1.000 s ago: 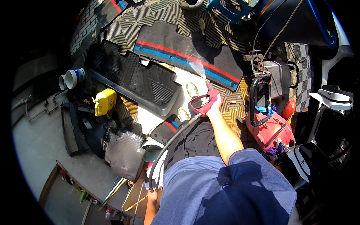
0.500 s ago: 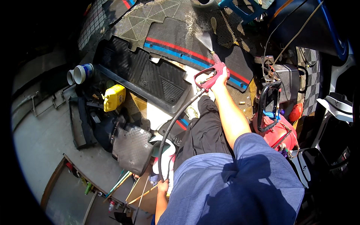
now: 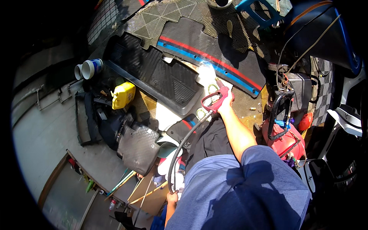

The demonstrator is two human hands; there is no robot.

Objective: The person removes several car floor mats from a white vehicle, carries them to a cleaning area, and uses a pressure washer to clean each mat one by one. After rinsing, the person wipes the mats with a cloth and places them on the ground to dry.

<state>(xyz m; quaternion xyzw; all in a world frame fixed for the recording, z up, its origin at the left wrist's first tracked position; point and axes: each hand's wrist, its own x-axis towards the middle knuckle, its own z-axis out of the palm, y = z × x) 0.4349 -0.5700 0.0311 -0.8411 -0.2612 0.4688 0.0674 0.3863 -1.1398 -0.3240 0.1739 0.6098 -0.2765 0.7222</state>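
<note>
My right hand (image 3: 227,105) is wrapped around the grip of a red pressure washer gun (image 3: 219,92). A white burst of spray (image 3: 207,69) leaves its nozzle and hits the blue stripe of a dark floor mat (image 3: 184,28) with red and blue bands. From the gun a black hose (image 3: 186,134) curves down to my left hand (image 3: 173,197), which is closed around it at the lower edge. A black ribbed car floor liner (image 3: 153,78) lies left of the gun, partly over a white board (image 3: 167,115).
Left of the liner are a yellow jug (image 3: 123,96) and white buckets (image 3: 92,69). A grey mat (image 3: 138,149) leans near the hose. On the right are a metal-framed machine (image 3: 299,90), a red tub (image 3: 280,142) and a blue stool (image 3: 260,11).
The gun's spray has moved from the mat's upper dark area down to its blue stripe. My right hand has drawn slightly nearer to me. My left hand still holds the hose.
</note>
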